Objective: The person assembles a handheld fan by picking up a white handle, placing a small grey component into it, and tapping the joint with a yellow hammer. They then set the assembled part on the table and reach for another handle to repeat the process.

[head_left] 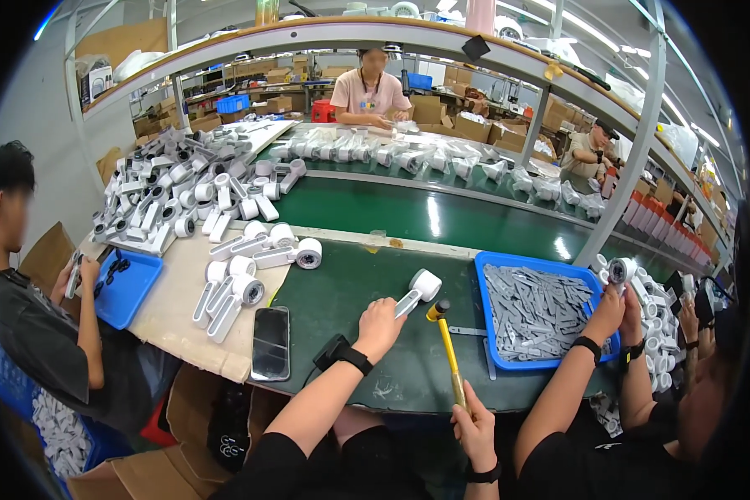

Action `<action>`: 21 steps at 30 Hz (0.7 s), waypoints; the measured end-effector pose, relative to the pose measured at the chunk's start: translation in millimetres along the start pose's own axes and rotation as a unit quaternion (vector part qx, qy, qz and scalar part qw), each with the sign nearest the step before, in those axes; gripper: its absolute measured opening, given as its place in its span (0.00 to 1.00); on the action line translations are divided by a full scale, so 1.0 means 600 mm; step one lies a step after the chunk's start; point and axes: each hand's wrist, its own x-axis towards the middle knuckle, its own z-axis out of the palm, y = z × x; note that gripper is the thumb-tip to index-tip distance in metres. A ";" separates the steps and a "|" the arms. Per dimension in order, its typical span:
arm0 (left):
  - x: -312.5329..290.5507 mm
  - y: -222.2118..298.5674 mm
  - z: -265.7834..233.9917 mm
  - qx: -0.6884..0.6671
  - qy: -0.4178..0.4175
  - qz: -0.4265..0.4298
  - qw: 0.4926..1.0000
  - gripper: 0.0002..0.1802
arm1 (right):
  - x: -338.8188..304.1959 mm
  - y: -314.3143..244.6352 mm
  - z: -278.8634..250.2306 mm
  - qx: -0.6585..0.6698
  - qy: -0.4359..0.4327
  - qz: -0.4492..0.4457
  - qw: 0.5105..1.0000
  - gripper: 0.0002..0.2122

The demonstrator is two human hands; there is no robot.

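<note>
My left hand (379, 327) is closed around the handle of a white handheld fan (425, 286), its round head pointing away from me over the green worktop (350, 283). In my right hand (476, 423), near the worktop's front edge, is a hammer (451, 354) with a yellow handle. The hammer's black-and-yellow head is up, just right of the fan; whether they touch I cannot tell. Several similar white fans (230, 293) lie on a beige board to the left, with a large heap (183, 192) beyond.
A phone (271, 343) lies left of my forearm. A blue tray (485, 321) of flat grey strips stands right. Beside it a co-worker's hands (621, 308) hold a white part. At left another person handles a piece over a blue tray (133, 287). A green conveyor (375, 204) runs behind.
</note>
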 end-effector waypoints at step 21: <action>-0.167 -0.052 -0.130 -0.148 -0.029 0.056 0.987 0.14 | -0.082 -0.062 0.026 -0.229 -0.143 -0.163 0.949 0.25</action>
